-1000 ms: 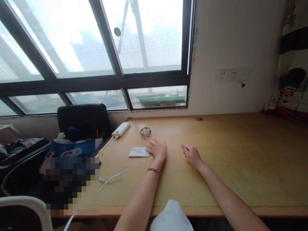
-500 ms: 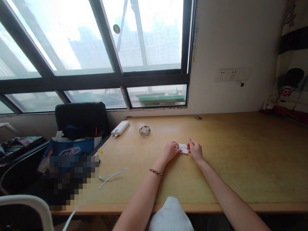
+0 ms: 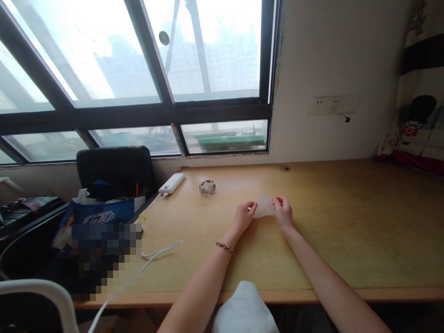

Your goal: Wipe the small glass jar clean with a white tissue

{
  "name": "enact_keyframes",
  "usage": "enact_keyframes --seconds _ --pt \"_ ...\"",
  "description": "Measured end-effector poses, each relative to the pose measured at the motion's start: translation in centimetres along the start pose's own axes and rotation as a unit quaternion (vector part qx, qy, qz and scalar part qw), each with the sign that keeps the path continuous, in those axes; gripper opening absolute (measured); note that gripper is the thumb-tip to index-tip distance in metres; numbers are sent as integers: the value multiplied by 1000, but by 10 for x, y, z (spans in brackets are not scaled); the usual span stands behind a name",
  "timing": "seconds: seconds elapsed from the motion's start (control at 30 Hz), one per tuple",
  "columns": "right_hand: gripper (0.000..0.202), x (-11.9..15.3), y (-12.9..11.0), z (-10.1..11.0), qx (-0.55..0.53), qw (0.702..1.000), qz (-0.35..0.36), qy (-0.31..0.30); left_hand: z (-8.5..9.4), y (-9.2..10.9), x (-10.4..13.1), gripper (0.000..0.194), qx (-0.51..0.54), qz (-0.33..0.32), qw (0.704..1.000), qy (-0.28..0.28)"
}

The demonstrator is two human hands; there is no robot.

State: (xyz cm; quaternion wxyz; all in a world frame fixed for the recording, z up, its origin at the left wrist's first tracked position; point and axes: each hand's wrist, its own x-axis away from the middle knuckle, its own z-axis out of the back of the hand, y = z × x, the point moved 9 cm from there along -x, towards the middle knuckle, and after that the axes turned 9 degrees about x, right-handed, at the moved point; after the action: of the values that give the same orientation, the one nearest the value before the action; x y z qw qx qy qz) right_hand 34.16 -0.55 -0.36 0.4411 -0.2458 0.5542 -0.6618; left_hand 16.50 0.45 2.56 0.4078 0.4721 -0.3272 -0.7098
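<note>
A thin, see-through white tissue (image 3: 264, 206) is stretched between my hands, just over the tabletop. Its left edge is pinched by my left hand (image 3: 245, 215), which has a braided brown bracelet behind it at the wrist. On the other side, my right hand (image 3: 283, 212) grips the upper right corner between thumb and fingers. Both hands are closed, and the middle of the tissue shows between them.
A silver openwork ring-shaped ornament (image 3: 207, 187) sits on the wooden desk (image 3: 347, 231). To its left lies a white power bank (image 3: 172, 183) with a cable. A white cable end (image 3: 163, 249) rests nearer me. A blue bag (image 3: 100, 215) is on the black chair (image 3: 116, 169).
The tissue was a small folded white piece and now spreads wider and thinner. My right hand has risen slightly, pulling its corner up; the left stays nearly in place.
</note>
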Motion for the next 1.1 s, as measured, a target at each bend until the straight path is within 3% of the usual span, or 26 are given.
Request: enact_keyframes --seconds 0.13,0.27,0.37,0.5,0.63,0.8,0.97,1.1 --pt "57 2 0 -7 -20 1000 1 -7 4 -8 -2 31 149 52 986 54" --pt "70 8 1 -14 -81 996 -35 -34 5 -16 -1 32 330 113 932 93" --pt "60 15 1 -26 -178 973 -91 -112 3 -21 0 36 416 143 892 106" --pt "40 28 -15 -44 -301 914 -111 -247 2 -25 1 37 452 165 868 119" --pt "38 28 -21 -37 -305 919 -98 -228 -6 -25 2 44 425 190 882 76" --pt "40 29 -22 -36 -275 933 -78 -217 -9 -20 4 43 396 169 902 45" --pt "41 19 -9 -29 -135 980 -27 -143 -8 -23 3 38 370 161 914 45" --pt "34 10 0 -23 -73 992 -6 -104 -4 -22 0 33 310 148 938 51"
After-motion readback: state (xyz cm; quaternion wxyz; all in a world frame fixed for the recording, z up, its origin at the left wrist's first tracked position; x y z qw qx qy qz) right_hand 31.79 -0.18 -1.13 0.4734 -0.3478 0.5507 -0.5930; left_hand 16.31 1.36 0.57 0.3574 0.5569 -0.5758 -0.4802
